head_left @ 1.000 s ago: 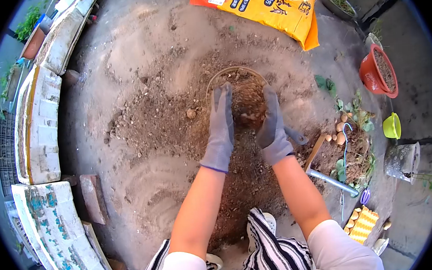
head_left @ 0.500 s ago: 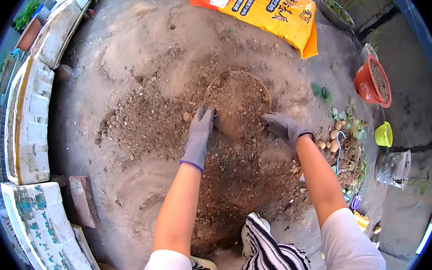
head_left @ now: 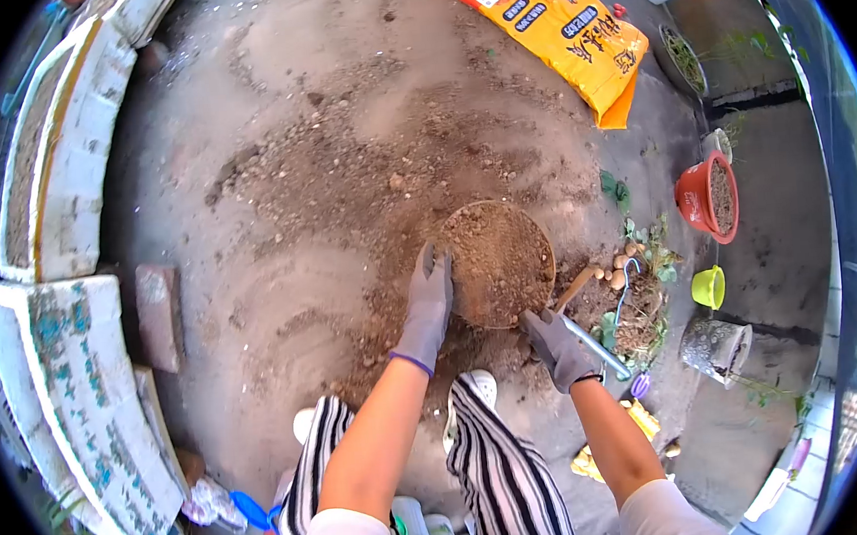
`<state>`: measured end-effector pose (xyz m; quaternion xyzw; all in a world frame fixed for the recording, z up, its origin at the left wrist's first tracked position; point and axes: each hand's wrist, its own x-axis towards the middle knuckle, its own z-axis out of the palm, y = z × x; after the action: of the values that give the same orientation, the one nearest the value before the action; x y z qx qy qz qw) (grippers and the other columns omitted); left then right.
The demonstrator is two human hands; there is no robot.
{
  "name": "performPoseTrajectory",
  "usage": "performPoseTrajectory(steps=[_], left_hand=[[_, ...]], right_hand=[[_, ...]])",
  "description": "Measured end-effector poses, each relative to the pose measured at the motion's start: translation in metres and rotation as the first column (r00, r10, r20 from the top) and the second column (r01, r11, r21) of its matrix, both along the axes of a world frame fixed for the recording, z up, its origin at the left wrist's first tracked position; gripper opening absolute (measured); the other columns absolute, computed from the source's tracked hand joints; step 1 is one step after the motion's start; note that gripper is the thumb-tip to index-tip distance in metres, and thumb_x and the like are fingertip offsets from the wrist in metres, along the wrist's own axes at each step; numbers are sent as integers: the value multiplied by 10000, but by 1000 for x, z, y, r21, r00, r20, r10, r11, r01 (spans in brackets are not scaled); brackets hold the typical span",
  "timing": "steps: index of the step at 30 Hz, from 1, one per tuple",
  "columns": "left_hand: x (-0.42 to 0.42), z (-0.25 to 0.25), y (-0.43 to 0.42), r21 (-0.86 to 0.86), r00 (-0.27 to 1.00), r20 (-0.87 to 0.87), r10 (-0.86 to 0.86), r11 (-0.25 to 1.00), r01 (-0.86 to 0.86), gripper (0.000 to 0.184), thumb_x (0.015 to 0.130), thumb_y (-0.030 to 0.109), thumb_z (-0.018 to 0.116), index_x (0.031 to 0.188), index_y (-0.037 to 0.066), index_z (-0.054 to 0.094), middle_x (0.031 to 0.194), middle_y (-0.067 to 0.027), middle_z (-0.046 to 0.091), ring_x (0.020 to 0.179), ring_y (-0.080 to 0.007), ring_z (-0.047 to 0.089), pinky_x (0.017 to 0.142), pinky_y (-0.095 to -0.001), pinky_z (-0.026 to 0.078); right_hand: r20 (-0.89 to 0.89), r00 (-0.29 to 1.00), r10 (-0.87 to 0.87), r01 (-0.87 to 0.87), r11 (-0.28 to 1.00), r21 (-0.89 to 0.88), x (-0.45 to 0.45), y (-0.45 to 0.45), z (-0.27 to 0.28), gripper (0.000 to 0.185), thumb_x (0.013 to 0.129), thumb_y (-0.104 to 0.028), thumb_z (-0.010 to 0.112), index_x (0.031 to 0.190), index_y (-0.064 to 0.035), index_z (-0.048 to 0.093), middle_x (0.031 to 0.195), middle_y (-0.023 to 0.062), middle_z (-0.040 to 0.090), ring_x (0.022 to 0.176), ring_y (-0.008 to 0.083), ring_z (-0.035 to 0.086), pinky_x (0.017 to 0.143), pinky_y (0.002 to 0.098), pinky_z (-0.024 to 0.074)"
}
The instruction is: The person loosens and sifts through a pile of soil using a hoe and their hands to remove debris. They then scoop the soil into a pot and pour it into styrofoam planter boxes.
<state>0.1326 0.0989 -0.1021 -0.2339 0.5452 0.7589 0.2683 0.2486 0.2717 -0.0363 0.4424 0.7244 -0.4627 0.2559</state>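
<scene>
A round, thin-rimmed sieve (head_left: pixel 552 259) full of brown crumbly soil (head_left: pixel 497 258) is low over the ground in front of my feet; soil hides its bottom. My gloved left hand (head_left: pixel 429 302) grips the rim on the left side. On the near right edge, my gloved right hand (head_left: pixel 558 348) is closed around the rim, its fingertips partly hidden. Just beyond the right hand lies a tool with a wooden handle (head_left: pixel 575 287) and a grey metal part (head_left: pixel 598 348). Loose lumpy soil (head_left: pixel 341 154) spreads over the ground beyond and left of the sieve.
An orange-yellow printed bag (head_left: pixel 561 35) lies at the far right. Along the right are a red-brown pot (head_left: pixel 707 196), a lime-green pot (head_left: pixel 708 288), potato-like lumps (head_left: pixel 618 276) and uprooted plants. White foam boxes (head_left: pixel 79 381) and a brick (head_left: pixel 160 316) line the left.
The sieve and both hands have come nearer to my body, and the soil beyond is more exposed. The view has shifted, and the tool by the right hand shows more.
</scene>
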Motion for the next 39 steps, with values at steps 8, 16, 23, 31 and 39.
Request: performPoseTrajectory(steps=[8, 16, 23, 31, 39], left_hand=[[58, 175, -89, 177, 942, 128, 309, 928, -328, 504, 937, 66, 470, 1417, 49, 320, 1313, -104, 489, 1132, -180, 483, 956, -274, 396], [52, 358, -266, 47, 777, -70, 626, 780, -624, 534, 953, 155, 488, 1426, 15, 284, 1394, -115, 406, 1255, -175, 386, 1049, -264, 300], [47, 436, -501, 45, 486, -167, 858, 499, -865, 508, 949, 148, 507, 1397, -8, 325, 1362, -123, 430, 1234, -183, 421, 1043, -274, 333], [97, 344, -778, -254, 564, -64, 823, 533, -807, 536, 968, 446, 321, 1341, 90, 466, 1406, -129, 424, 1282, -251, 408, 1080, -385, 297], [94, 296, -790, 414, 472, 434, 767, 295, -861, 759, 850, 666, 409, 1378, 121, 404, 1391, -113, 439, 1266, -328, 415, 1067, -456, 324]], right_hand=[[63, 963, 261, -260, 965, -31, -2, -68, 180, 344, 865, -350, 546, 960, -20, 539, 600, 92, 595, 459, 162, 546, 411, 296, 420], [-120, 757, 642, -646, 763, 11, -82, -211, 306, 362, 835, -306, 622, 1012, 7, 582, 788, 108, 653, 674, 190, 633, 574, 333, 489], [-160, 637, 754, -770, 615, -169, -147, -489, 409, 380, 833, -365, 592, 970, -11, 562, 803, 78, 641, 642, 167, 583, 619, 329, 479], [70, 691, 719, -509, 554, -658, -158, -739, 386, 303, 888, -390, 467, 856, -102, 553, 598, -45, 403, 461, 77, 348, 447, 232, 321], [243, 596, 765, -368, 529, -765, -177, -797, 334, 251, 902, -319, 430, 754, -125, 491, 578, -61, 418, 407, 38, 323, 369, 193, 273]])
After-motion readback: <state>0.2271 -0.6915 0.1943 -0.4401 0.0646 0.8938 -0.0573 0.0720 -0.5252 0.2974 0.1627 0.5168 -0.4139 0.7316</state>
